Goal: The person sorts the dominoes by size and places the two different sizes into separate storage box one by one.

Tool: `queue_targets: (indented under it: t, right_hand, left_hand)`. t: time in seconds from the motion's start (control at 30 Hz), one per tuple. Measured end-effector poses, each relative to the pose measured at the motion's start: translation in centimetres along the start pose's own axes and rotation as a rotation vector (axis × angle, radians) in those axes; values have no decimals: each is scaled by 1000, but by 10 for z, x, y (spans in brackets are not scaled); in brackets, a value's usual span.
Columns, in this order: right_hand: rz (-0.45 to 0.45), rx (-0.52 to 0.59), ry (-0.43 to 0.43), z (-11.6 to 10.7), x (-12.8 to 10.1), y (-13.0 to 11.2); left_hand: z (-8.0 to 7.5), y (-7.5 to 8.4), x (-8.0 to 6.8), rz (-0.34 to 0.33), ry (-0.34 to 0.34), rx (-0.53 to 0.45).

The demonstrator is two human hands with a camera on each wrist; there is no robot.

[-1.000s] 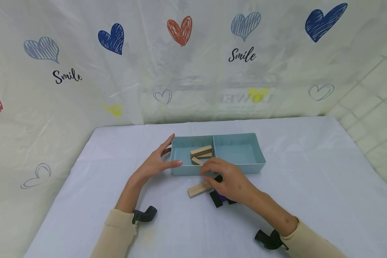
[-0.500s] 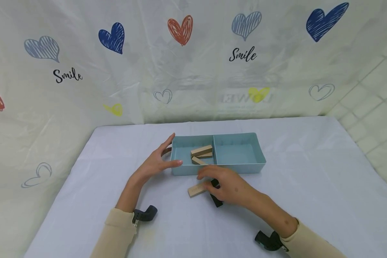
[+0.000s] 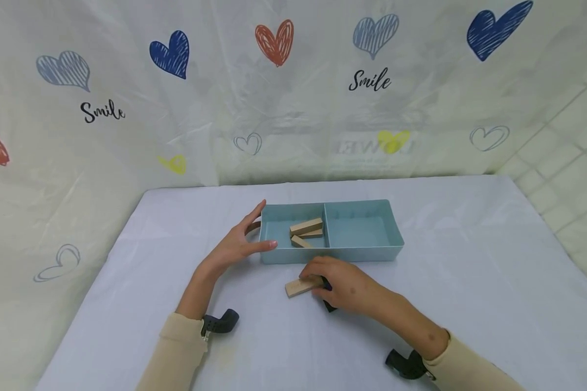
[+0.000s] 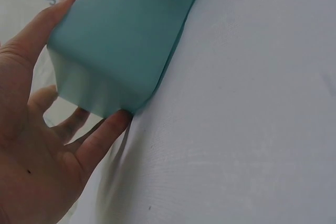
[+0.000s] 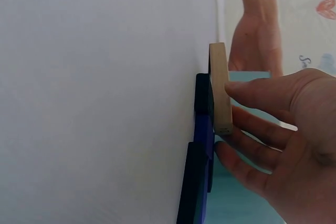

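A light-blue two-compartment box (image 3: 367,254) lies on the table, with several small wooden blocks (image 3: 306,226) in its left compartment. My left hand (image 3: 232,248) holds the box by its left end, thumb at the front rim and forefinger at the back corner. In front of the box, my right hand (image 3: 347,285) pinches a flat wooden block (image 5: 220,90) between thumb and fingers. Right beside that block, partly hidden under the right hand, lies a dark object with black (image 5: 191,182) and blue-purple (image 5: 203,129) parts.
White cloth covers the table (image 3: 254,347). A pale curtain (image 3: 303,103) printed with hearts and "Smile" hangs behind the back edge. Each wrist carries a black camera mount, on the left (image 3: 221,321) and on the right (image 3: 405,364). The right compartment's floor (image 3: 362,225) shows bare.
My right hand has come down from over the box's front wall onto the wooden block and closed its fingers on it, covering more of the dark object. The left hand stays put.
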State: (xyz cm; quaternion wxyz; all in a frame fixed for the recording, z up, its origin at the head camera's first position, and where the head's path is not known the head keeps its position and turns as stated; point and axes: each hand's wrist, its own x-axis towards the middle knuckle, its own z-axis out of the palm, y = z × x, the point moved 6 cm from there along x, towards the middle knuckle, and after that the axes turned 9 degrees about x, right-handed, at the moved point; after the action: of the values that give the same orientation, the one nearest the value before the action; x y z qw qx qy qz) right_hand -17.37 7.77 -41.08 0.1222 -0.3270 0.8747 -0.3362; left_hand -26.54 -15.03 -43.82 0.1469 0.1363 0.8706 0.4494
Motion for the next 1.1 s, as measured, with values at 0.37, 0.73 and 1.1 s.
queue_targets:
  t: [0.37, 0.73, 1.1]
  right_hand:
    - [-17, 7, -12, 5, 6, -1]
    - [-31, 0, -37, 10, 8, -1]
    - [-51, 10, -12, 5, 5, -6]
  left_hand:
    - [-1, -3, 1, -9, -1, -13]
    - [0, -1, 0, -12, 1, -12]
    - [0, -3, 2, -1, 2, -11]
